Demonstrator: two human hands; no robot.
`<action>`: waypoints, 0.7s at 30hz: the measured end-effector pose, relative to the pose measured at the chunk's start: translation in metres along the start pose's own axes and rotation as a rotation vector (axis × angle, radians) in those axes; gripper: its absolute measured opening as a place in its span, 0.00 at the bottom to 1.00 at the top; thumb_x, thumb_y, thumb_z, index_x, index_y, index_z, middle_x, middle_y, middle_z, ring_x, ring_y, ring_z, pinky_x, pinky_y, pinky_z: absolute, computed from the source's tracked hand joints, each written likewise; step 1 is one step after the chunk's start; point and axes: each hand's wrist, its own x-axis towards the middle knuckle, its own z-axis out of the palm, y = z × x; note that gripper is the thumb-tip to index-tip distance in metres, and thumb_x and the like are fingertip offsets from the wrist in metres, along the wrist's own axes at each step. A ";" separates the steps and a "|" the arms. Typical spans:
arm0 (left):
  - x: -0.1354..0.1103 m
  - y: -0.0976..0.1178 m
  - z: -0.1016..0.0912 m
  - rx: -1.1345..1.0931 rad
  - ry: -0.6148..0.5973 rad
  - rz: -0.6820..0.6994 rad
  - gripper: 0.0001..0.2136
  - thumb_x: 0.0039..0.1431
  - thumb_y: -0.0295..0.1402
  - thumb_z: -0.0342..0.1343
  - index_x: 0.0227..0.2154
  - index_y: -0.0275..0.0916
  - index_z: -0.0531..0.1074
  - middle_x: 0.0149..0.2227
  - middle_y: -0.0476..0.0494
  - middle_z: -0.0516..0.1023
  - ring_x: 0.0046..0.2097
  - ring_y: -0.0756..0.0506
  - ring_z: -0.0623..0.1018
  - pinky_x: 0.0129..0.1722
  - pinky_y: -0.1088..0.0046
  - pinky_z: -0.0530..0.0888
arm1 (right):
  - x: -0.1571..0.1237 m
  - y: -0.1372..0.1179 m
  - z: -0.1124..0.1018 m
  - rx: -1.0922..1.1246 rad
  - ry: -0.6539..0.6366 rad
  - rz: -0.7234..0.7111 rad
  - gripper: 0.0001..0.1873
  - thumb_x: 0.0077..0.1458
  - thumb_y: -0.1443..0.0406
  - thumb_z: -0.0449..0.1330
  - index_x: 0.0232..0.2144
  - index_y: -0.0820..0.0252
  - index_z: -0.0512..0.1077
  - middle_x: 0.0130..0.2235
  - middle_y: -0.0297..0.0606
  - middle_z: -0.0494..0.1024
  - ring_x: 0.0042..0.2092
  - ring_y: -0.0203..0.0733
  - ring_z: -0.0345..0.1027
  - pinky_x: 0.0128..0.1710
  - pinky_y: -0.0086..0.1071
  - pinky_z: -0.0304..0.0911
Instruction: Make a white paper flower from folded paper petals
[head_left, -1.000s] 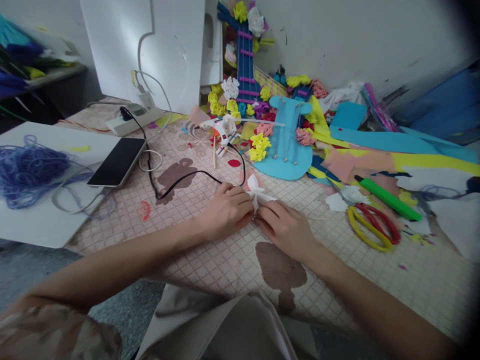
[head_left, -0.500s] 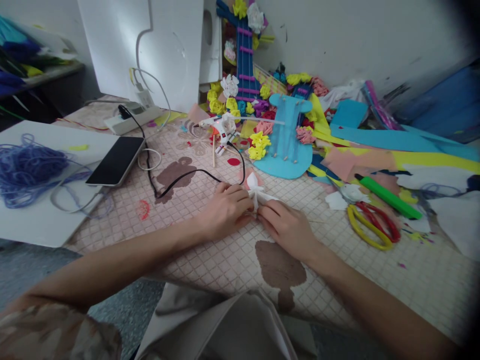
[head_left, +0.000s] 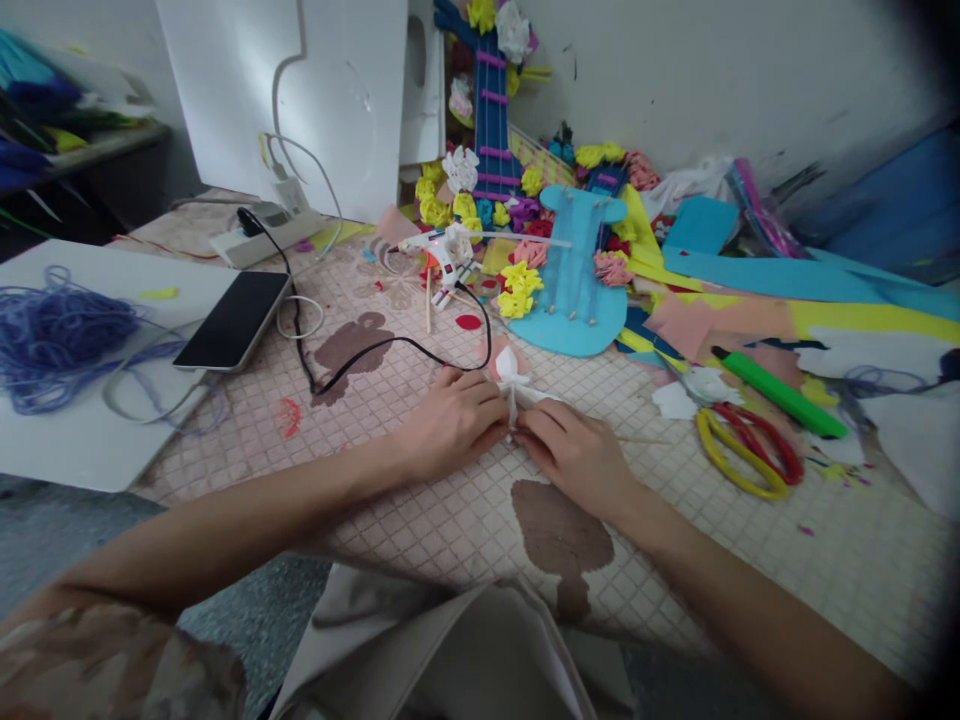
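Note:
Over the patterned tabletop (head_left: pixel 450 510), my left hand (head_left: pixel 456 425) is closed, its fingertips pinching a piece of white crepe paper (head_left: pixel 508 364). My right hand (head_left: pixel 574 450) grips the same paper from the other side, fingers bent and pressed together. A pointed, petal-like tip of the paper stands up between the hands, and a folded strip runs along the right fingers. From behind the right hand a thin wooden stick (head_left: pixel 641 440) pokes out to the right; its other end is hidden. A pink paper scrap lies just behind the white tip.
A glue gun (head_left: pixel 450 262) stands behind my hands, its black cord (head_left: pixel 375 345) looping left. Scissors (head_left: pixel 742 455) and a green cutter (head_left: pixel 780 393) lie right. A phone (head_left: pixel 232 320) and blue yarn (head_left: pixel 60 335) are left. Paper flowers surround a blue guitar-shaped cutout (head_left: pixel 574 270) behind.
The thin stick sticks out a little farther to the right of my right hand. Both hands keep nearly the same place and hold on the white paper.

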 end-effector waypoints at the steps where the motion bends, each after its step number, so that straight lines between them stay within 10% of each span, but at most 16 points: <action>1: 0.000 0.000 0.000 -0.009 -0.001 -0.003 0.07 0.62 0.32 0.48 0.32 0.38 0.70 0.35 0.45 0.73 0.40 0.46 0.69 0.41 0.66 0.60 | 0.000 0.000 0.000 0.000 -0.003 -0.004 0.07 0.60 0.66 0.52 0.34 0.61 0.70 0.35 0.37 0.75 0.34 0.38 0.68 0.29 0.31 0.58; 21: -0.001 0.002 0.006 -0.203 0.155 -0.111 0.01 0.56 0.28 0.53 0.31 0.38 0.66 0.31 0.49 0.74 0.37 0.48 0.72 0.40 0.69 0.63 | -0.002 0.003 0.003 0.044 0.100 -0.023 0.08 0.59 0.70 0.52 0.37 0.60 0.71 0.39 0.40 0.74 0.37 0.38 0.69 0.33 0.29 0.64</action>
